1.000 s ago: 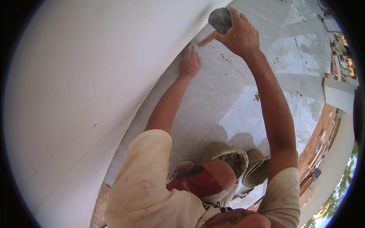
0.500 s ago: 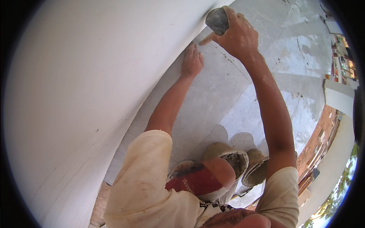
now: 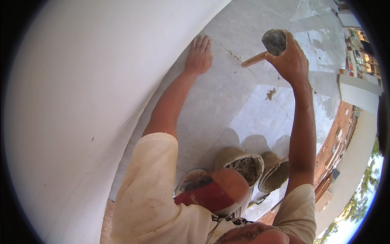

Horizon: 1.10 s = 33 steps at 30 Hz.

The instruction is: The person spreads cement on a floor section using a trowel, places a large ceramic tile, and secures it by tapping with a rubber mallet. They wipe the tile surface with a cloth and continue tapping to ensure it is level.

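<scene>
My left hand (image 3: pixel 198 57) lies flat with fingers open on the grey floor tiles (image 3: pixel 215 101), beside the foot of the white wall (image 3: pixel 85 81). To its right, my right hand (image 3: pixel 294 64) is closed on a mallet with a black head (image 3: pixel 274 40); its fingers wrap round the head, and the light wooden handle (image 3: pixel 252 61) sticks out toward the lower left, over a tile joint. Small crumbs of debris (image 3: pixel 271 93) lie on the tiles below the mallet.
Two mortar-crusted buckets (image 3: pixel 227 156) stand by my red-clad knee (image 3: pixel 209 191), near the bottom. The wall fills the left side. At the right are a strip of red earth (image 3: pixel 330 134) with scrap pieces, a low white ledge (image 3: pixel 357 91) and scattered building materials.
My right hand has moved right and down with the mallet, away from the wall. My left hand has shifted slightly up and left along the wall's foot.
</scene>
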Motion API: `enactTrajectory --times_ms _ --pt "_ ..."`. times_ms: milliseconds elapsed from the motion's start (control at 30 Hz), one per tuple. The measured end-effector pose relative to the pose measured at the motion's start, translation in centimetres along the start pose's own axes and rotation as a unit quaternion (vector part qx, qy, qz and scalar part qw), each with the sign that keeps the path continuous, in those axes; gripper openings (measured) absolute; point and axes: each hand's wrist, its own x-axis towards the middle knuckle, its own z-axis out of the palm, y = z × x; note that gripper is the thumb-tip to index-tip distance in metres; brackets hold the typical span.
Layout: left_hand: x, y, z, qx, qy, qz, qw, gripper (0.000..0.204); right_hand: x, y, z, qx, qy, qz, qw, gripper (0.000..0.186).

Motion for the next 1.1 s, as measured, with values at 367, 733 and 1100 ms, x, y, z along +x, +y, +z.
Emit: enactTrajectory --times_ms 367,733,1100 --pt "1.2 -0.4 1.5 0.019 -0.056 -0.001 0.998 0.067 -5.9 6.6 0.9 -0.056 -0.035 0.129 0.989 0.079" --pt "1.4 2.0 2.0 0.058 -0.072 0.017 0.996 0.063 -6.7 6.9 1.5 -0.057 -0.01 0.118 0.991 0.079" --pt "1.5 10.1 3.4 -0.008 -0.137 0.087 0.987 0.066 -6.9 3.7 1.0 -0.082 -0.031 0.135 0.987 0.078"
